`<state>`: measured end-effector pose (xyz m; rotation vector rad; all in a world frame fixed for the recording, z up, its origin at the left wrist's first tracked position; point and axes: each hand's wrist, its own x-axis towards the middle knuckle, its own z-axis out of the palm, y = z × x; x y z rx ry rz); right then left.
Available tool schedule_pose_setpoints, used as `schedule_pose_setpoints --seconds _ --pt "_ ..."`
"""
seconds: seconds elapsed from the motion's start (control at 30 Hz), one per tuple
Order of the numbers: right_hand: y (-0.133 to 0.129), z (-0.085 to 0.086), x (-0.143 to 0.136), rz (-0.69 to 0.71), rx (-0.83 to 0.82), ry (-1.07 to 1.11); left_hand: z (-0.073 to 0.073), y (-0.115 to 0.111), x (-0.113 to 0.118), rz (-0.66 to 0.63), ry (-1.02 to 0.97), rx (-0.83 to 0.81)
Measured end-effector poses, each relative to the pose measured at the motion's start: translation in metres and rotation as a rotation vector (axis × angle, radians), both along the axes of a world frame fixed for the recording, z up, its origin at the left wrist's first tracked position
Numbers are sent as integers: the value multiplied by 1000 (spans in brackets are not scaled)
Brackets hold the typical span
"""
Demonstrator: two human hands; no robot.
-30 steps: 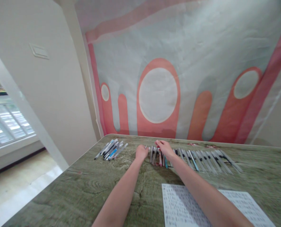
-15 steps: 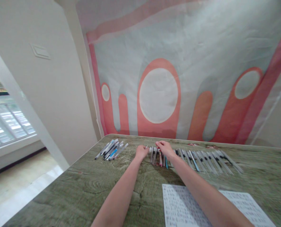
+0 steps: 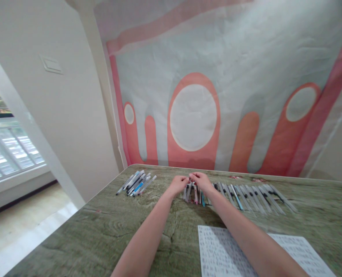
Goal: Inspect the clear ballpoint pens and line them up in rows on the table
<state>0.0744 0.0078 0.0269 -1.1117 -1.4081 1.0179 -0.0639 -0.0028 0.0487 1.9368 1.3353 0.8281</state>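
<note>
My left hand (image 3: 179,185) and my right hand (image 3: 201,181) meet with pinched fingertips over the left end of a long row of pens (image 3: 254,196). Whatever lies between the fingertips is too small to make out. The pens lie side by side, mostly clear-barrelled, with a light blue pen (image 3: 236,197) among them. Under and beside my right hand are pink and teal pens, partly hidden by it. Farther left, a loose pile of pens (image 3: 136,183) rests on the wooden table (image 3: 110,227).
A sheet of paper with rows of writing (image 3: 219,250) lies at the table's front, partly under my right forearm. Behind the table's far edge hangs a pink and grey patterned cloth (image 3: 148,77). A wall (image 3: 73,104) and a railing stand at left.
My left hand has moved right and now meets my right hand above the pens. The right hand has hardly moved. The view has shifted slightly.
</note>
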Motion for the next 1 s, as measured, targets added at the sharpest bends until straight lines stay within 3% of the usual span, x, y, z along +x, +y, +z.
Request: schedule_pose_setpoints --seconds 0.37,0.63,0.7,0.83,1.0 --pt "3 -6 -9 -82 91 -89 -1 6 -8 -76 5 -104" --pt "3 -6 -11 -98 -16 14 11 1 -21 -171 -153 -398" --pt "5 -5 -7 -108 -5 2 11 4 -25 -82 -233 -458" --pt "5 -5 -4 -82 140 -258 0 17 -28 254 -384 -416" --pt "-1 -5 -13 -110 241 -571 -19 29 -27 329 -463 -460"
